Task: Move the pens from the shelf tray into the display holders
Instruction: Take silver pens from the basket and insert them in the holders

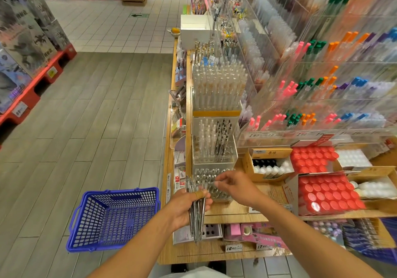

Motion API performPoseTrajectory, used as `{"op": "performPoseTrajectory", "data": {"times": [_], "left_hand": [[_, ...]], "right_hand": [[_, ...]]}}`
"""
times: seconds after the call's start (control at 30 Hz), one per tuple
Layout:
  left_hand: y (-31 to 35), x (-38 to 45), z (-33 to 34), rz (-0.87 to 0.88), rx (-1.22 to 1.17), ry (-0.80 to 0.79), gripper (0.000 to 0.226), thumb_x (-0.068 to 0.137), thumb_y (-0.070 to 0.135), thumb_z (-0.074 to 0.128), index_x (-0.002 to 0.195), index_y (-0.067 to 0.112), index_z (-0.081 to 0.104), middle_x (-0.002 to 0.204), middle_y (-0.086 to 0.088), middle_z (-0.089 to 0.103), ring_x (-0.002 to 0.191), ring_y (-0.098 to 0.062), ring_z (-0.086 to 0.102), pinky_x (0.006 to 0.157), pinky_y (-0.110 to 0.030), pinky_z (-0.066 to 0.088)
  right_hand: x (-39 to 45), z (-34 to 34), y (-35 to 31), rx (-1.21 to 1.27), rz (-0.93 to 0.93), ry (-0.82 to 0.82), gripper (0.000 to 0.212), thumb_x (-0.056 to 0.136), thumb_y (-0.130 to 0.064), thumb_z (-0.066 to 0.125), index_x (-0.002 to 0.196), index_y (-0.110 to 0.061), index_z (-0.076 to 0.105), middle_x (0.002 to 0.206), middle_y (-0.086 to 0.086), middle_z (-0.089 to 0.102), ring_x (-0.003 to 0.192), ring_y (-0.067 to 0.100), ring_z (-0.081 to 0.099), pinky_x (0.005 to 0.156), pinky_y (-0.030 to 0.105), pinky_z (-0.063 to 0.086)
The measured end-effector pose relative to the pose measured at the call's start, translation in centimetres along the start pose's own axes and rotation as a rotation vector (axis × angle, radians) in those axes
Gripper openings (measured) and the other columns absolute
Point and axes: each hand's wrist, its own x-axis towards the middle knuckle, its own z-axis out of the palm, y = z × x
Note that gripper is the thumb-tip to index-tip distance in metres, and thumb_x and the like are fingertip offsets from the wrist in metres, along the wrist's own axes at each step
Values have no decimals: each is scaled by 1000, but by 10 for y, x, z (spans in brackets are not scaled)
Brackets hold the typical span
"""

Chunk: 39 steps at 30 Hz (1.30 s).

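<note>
A bundle of pens (196,211) is gripped in the left hand (186,207), whose fingers are curled round the shafts about midway along, with a tan band seen on one finger at the top of the grip. The bundle is held nearly upright, its upper ends fanned out above the fist and its lower ends hanging below the palm. The left forearm is extended up from the lower left, the wrist roughly straight. The right hand (235,186) is held just to the right of the left one, apart from it, its forearm reaching in from the lower right. Its fingers are bent towards the left with thumb and forefinger drawn close together; whether a pen is pinched between them cannot be told, as that spot is blurred. Directly beyond both hands, a clear display holder (214,184) full of pens is set on the wooden worktop (236,210), and the right fingertips are poised just over its top. Further beyond it, taller clear holders (216,140) are stacked in steps. To the right of the right hand, cartons of red-capped bottles (328,193) are laid out. To the left of the left hand, a blue basket (113,217) is resting on the floor.
</note>
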Motion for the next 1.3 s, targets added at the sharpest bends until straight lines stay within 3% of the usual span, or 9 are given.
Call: {"op": "performPoseTrajectory", "data": {"times": [0.13,0.23,0.33,0.4,0.6,0.8,0.93,1.17,1.3], "left_hand": [[0,-2,6,15,26,-53,26,84,-2,71,106,-11,60,92,-27,71,69,-27,72,56,-33,61],[-1,0,6,36,35,-57,34,83,-1,72,111,-14,59,98,-28,70,70,-28,72,57,-32,61],[-4,2,4,47,48,-60,42,80,2,74,117,-12,59,99,-27,71,75,-29,72,59,-33,61],[-6,3,2,36,29,-57,41,83,3,73,119,-11,58,98,-27,71,76,-31,72,60,-37,62],[-14,8,-14,-26,-37,36,24,93,6,63,114,-5,61,95,-23,74,76,-29,74,58,-38,61],[-14,8,-20,-36,-81,56,26,100,6,52,125,-1,52,88,-21,74,77,-31,73,60,-40,61],[-13,7,-17,-33,-71,74,26,100,3,50,126,0,49,89,-22,74,78,-32,72,61,-41,60],[-9,5,-19,-14,-98,71,19,102,2,45,119,-3,49,81,-21,72,70,-30,68,61,-39,58],[-8,6,-19,-1,-68,86,17,101,2,46,116,-5,51,81,-19,73,68,-28,70,61,-38,59]], "right_hand": [[-1,11,-8,231,84,-37,8,93,-28,66,89,-22,70,80,-4,68,67,-1,60,59,10,44],[-2,17,-12,339,120,-43,12,93,-26,65,86,-17,68,75,-4,70,71,4,63,68,18,47],[-4,18,-15,415,149,-63,12,95,-19,62,87,-10,65,67,-4,67,56,1,61,52,12,44],[-5,17,-18,441,168,-59,13,97,-16,59,86,-10,62,62,-4,63,49,2,57,47,13,43],[-5,-4,-10,448,149,118,9,98,-15,55,96,-9,61,75,0,60,59,6,54,54,17,46],[-5,-14,-2,187,-26,331,7,96,-18,59,97,-24,56,85,-1,61,66,1,55,55,11,45],[-8,-7,3,-89,-156,320,25,94,-18,63,90,-37,49,58,-13,57,51,-1,53,46,14,42],[-8,1,12,-362,-230,261,13,94,-17,62,106,-18,56,48,-18,45,55,-10,55,49,8,38],[-8,5,16,-415,-241,237,16,94,-18,61,108,-21,54,49,-16,43,52,-5,53,45,13,33]]}}
